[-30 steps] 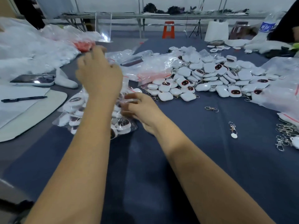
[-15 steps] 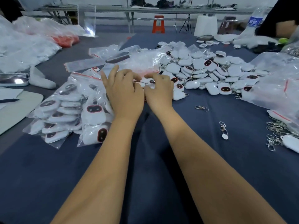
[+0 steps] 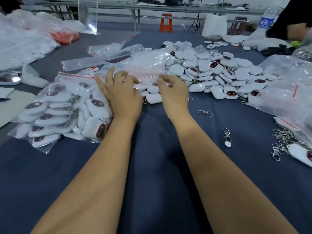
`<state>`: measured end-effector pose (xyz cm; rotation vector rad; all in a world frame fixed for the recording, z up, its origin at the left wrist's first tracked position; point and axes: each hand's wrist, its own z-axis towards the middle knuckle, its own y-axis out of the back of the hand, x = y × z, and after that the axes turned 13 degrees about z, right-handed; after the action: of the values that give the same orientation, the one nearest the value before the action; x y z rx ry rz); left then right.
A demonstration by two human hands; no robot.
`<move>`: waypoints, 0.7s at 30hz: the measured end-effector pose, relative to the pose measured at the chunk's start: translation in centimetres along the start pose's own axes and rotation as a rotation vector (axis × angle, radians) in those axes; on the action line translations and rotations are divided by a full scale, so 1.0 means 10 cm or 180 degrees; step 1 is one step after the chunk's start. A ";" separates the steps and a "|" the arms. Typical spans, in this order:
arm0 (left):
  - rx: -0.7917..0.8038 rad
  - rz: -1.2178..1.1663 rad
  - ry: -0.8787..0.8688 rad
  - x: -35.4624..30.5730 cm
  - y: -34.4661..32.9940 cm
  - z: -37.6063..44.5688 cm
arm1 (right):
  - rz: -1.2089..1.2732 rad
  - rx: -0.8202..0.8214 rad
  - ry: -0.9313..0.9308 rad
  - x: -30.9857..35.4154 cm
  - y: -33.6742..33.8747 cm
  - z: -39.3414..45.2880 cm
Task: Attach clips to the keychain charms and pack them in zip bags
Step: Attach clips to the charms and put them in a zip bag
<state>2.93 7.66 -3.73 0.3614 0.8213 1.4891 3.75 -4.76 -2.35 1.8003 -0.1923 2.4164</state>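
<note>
My left hand [image 3: 119, 93] lies with spread, bent fingers on a stack of empty clear zip bags [image 3: 146, 68] with red seals. My right hand [image 3: 173, 89] hovers at the stack's right edge, fingers loosely curled, nothing plainly pinched. Behind and to the right is a heap of loose white keychain charms [image 3: 211, 70] with dark red faces. Left of my left hand lie filled zip bags [image 3: 55, 114] of charms. Loose metal clips [image 3: 204, 113] lie on the blue cloth, and one clip with a tag [image 3: 226, 136] lies nearer me.
More zip bags [image 3: 287, 93], a tangle of clips [image 3: 280, 141] and one charm [image 3: 300, 153] sit at the right edge. A phone [image 3: 9, 79] and white plastic bags [image 3: 22, 43] are at the left. Another person's arm [image 3: 298, 32] and a water bottle [image 3: 267, 20] are far right.
My left hand came back from the far left to the stack of bags. Both hands met at its near edge, then moved apart, the right hand sliding rightward.
</note>
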 end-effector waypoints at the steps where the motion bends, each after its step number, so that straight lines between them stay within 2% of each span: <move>1: -0.0125 0.0021 -0.0139 -0.02 0.02 -0.01 | 0.0057 -0.0188 0.0069 0.01 0.09 -0.05; 3: -0.0380 -0.0381 -0.0633 -0.12 0.06 -0.06 | 0.0187 -0.0425 0.0035 0.00 0.26 -0.10; 5: -0.0131 -0.1342 -0.0862 -0.30 0.11 -0.14 | 0.0541 -0.0507 -0.0189 0.01 0.38 -0.15; 7: 0.0740 -0.1926 -0.0701 -0.50 0.13 -0.23 | 0.0908 -0.0594 -0.0416 0.00 0.48 -0.19; 9: 0.1727 -0.1901 -0.0566 -0.65 0.07 -0.33 | 0.1152 -0.0696 -0.0583 0.00 0.59 -0.23; 11: 0.2394 -0.1902 -0.0531 -0.73 0.03 -0.38 | 0.1591 -0.0730 -0.0703 0.03 0.71 -0.25; 14: 0.2547 -0.1768 -0.0806 -0.75 -0.01 -0.35 | 0.2914 -0.0704 -0.1048 0.09 0.82 -0.25; 16: 0.2480 -0.1948 -0.0749 -0.74 0.00 -0.35 | 0.3376 -0.0617 -0.1147 0.11 0.83 -0.24; 18: 0.2145 -0.2474 -0.0192 -0.73 0.02 -0.35 | 0.3182 -0.0692 -0.1113 0.08 0.83 -0.21; 19: 0.1962 -0.2856 0.0322 -0.72 0.04 -0.33 | 0.2857 -0.0773 -0.1074 0.06 0.82 -0.19; 21: 0.1767 -0.4077 0.1508 -0.66 0.06 -0.25 | 0.2060 -0.0783 -0.0946 0.01 0.78 -0.17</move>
<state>1.56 0.75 -3.37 -0.1558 1.4576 0.1108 0.71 -12.18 -2.96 2.2081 -1.2106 2.2982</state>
